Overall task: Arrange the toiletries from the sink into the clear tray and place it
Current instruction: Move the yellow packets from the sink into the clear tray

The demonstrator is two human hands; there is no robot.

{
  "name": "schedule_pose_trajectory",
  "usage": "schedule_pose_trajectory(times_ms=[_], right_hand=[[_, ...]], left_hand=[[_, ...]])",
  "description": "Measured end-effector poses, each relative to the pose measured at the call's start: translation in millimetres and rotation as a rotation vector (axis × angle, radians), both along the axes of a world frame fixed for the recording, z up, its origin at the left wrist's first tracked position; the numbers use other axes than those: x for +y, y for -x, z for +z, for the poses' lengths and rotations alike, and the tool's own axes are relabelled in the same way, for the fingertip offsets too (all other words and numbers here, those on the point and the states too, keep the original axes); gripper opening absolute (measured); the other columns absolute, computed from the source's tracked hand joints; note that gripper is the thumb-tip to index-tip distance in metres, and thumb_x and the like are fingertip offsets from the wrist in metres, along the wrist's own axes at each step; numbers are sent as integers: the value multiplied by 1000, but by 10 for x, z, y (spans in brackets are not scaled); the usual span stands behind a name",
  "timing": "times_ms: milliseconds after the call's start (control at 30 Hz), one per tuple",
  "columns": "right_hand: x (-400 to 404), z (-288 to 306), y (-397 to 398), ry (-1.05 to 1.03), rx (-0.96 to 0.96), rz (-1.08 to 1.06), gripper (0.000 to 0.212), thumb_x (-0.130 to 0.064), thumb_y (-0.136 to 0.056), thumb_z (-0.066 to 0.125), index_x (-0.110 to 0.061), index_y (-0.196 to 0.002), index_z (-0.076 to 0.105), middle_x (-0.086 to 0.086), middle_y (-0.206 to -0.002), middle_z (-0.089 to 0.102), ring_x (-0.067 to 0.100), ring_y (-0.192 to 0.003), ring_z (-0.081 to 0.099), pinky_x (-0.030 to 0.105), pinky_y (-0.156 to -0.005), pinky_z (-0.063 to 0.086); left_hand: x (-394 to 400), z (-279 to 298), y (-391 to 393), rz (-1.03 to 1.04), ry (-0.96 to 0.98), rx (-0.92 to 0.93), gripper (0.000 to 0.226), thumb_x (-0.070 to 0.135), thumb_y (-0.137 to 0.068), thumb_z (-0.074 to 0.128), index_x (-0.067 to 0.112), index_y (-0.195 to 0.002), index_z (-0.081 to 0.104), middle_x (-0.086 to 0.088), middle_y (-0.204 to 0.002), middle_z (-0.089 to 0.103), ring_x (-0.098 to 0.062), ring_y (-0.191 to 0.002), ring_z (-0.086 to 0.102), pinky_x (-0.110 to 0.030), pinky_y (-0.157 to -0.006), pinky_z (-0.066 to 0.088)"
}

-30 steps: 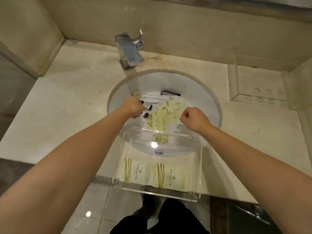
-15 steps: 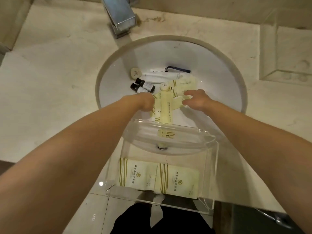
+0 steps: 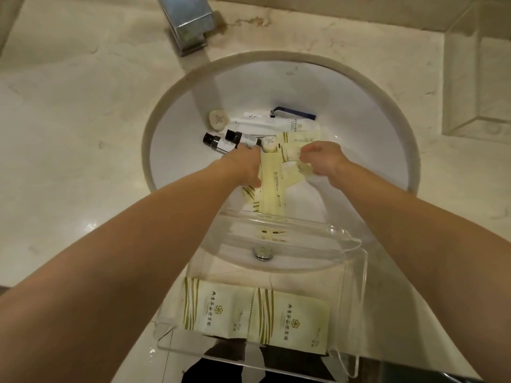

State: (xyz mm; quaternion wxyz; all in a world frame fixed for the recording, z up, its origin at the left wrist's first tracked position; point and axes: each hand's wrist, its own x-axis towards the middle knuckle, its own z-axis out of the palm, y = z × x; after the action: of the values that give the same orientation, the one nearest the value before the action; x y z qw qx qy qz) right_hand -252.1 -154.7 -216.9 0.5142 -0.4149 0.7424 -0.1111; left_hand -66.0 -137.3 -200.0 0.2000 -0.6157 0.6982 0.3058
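Packets of pale yellow paper [image 3: 272, 183] are lying in a loose pile in the round white sink [image 3: 387, 150], and both hands are reaching down to them. They are looking thin, light and bendy, so I think they will be crumpling if squeezed; the flat middle or a long edge is the best place to take hold. The left hand [image 3: 244, 168] is curling its fingers down onto the left side of the pile, but I cannot tell if it is really gripping one. The right hand [image 3: 322, 158] is pinching a small packet with bent fingers. Two little clear bottles with black caps [image 3: 229, 140], two round soaps [image 3: 218, 120] and a blue razor [image 3: 293, 114] are waiting behind. The clear plastic tray [image 3: 356, 275] is sitting on the near edge of the counter [image 3: 69, 134], holding two big packets [image 3: 254, 313].
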Motion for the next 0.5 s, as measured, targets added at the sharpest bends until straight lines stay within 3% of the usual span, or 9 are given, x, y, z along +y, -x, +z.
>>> schedule_pose_trajectory(times_ms=[133, 267, 333, 400, 500], right_hand=[[20, 24, 25, -34, 9, 12, 26, -14, -88, 64, -7, -113, 65, 7, -128, 57, 23, -111, 57, 37, -98, 51], [44, 39, 42, -38, 34, 17, 21, -12, -89, 62, -4, -109, 64, 9, -121, 59, 23, -103, 58, 39, -96, 52], [60, 43, 50, -35, 63, 26, 21, -11, -89, 61, -1, -107, 65, 12, -122, 61, 27, -107, 61, 41, -96, 52], [76, 41, 57, -36, 91, 25, 23, -10, -89, 59, 4, -107, 64, 15, -122, 62, 29, -103, 63, 45, -95, 52], [113, 46, 68, -45, 115, 40, 16, -10, -87, 58, 2, -96, 62, 19, -120, 64, 26, -85, 60, 47, -94, 53]], left_hand=[[-32, -20, 2, -30, -60, -57, 83, 41, -72, 78, 8, -135, 35, -16, -134, 45, -33, -116, 52, -42, -93, 48], [56, 24, 3, -39, -201, -155, 100, 57, -60, 81, 13, -137, 35, -14, -142, 33, -34, -118, 50, -46, -96, 48], [87, 69, 9, -48, -203, -152, 88, 54, -64, 80, 9, -130, 43, -14, -131, 46, -30, -101, 58, -40, -86, 52], [82, 107, 14, -37, -210, -110, 65, 44, -71, 79, 4, -116, 54, -12, -108, 65, -24, -77, 64, -33, -75, 56], [60, 100, 15, 2, -208, -77, 43, 31, -77, 77, 2, -102, 58, -6, -79, 64, -21, -64, 63, -31, -69, 57]])
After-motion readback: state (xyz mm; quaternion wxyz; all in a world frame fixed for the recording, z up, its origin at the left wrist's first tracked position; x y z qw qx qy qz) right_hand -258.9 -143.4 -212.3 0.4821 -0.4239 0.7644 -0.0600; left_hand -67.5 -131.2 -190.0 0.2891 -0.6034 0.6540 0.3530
